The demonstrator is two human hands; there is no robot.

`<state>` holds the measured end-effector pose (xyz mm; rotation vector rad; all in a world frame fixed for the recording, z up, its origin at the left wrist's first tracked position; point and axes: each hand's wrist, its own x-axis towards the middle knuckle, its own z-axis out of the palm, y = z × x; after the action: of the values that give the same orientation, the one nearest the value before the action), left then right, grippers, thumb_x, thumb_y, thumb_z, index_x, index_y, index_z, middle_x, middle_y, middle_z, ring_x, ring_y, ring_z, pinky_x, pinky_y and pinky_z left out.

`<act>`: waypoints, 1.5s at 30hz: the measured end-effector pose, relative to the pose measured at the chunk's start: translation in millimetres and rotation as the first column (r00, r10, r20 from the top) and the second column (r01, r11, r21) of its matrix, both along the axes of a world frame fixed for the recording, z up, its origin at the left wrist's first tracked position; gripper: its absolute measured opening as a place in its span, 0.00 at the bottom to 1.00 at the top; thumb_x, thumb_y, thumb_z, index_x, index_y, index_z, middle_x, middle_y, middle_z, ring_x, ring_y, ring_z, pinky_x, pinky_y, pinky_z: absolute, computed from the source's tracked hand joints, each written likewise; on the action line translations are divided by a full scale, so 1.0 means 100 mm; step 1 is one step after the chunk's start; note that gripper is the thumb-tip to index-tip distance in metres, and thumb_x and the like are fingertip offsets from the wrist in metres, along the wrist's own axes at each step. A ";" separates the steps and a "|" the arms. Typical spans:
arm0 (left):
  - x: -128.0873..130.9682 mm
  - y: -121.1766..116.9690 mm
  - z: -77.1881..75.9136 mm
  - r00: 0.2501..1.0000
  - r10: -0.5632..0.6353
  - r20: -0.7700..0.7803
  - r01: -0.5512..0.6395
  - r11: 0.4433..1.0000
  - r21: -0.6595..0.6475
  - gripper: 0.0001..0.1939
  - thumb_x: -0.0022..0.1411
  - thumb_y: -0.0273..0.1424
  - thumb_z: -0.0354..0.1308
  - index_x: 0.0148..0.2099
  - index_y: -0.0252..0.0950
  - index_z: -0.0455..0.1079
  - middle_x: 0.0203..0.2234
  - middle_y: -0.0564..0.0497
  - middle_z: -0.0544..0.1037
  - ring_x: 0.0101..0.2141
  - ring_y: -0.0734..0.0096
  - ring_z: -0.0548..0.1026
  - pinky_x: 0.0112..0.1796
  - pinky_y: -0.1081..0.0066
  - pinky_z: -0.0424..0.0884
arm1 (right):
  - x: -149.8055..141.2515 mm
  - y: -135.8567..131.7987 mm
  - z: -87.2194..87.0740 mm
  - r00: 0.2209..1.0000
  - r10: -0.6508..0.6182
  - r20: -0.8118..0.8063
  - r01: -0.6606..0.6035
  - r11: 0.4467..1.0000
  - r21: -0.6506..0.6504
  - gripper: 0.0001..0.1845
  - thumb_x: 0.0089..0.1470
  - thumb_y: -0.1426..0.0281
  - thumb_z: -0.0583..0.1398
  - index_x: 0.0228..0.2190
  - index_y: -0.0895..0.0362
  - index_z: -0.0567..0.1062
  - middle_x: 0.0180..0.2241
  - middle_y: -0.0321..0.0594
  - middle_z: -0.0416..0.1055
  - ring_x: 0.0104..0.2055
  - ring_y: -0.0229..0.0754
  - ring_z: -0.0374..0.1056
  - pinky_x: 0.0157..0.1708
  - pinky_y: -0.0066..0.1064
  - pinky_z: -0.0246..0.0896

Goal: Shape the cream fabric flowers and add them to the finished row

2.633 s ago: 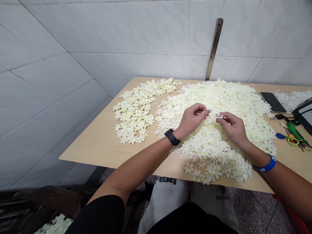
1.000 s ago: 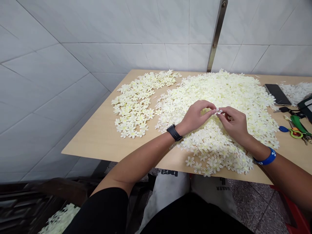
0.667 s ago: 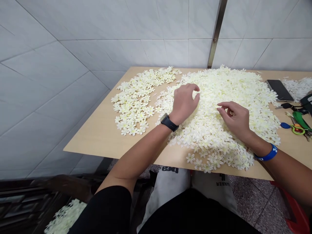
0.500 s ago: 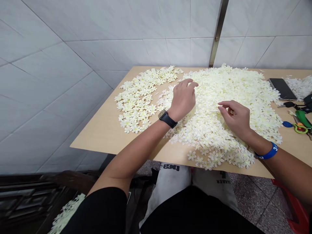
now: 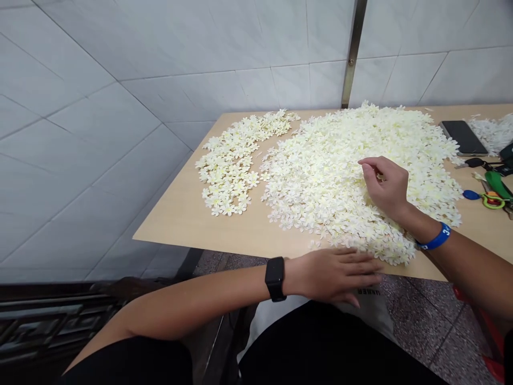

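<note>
A big heap of white artificial flowers (image 5: pixel 320 171) with pale yellow centres spreads over the wooden tabletop (image 5: pixel 176 214). My left hand (image 5: pixel 334 272), wearing a black watch on the wrist, is at the table's front edge below the heap. Its fingers are stretched out, slightly blurred, and point right; nothing shows in it. Over the middle of the heap is my right hand (image 5: pixel 387 187), a blue band on its wrist. Thumb and fingertips are pressed together there, and whatever they may hold is too small to make out.
A smaller curved group of flowers (image 5: pixel 228 166) lies on the left. At right are a dark phone (image 5: pixel 464 137), keys (image 5: pixel 475 163), a green-handled tool (image 5: pixel 498 185) and a pile of small white pieces (image 5: pixel 495 133). Tiled walls stand behind and to the left.
My left hand has moved from above the left side of the heap down to the table's front edge, its fingers straightening. My right hand has stayed nearly in place.
</note>
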<state>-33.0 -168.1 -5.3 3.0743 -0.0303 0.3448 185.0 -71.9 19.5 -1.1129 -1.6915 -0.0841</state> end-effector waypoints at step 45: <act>0.89 0.32 -0.09 0.994 0.104 0.026 -0.106 0.989 0.105 0.40 0.74 0.54 0.40 0.69 0.25 0.63 0.68 0.40 0.66 0.69 0.52 0.63 0.70 0.55 0.54 | 0.55 0.34 0.13 0.970 -0.241 -0.041 0.244 0.938 0.245 0.26 0.71 0.58 0.46 0.35 0.57 0.78 0.27 0.40 0.71 0.28 0.40 0.68 0.32 0.35 0.61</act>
<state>56.4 -135.8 -14.1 3.1856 0.1167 0.3923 239.8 -37.4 32.9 -1.1225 -1.4798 -0.4353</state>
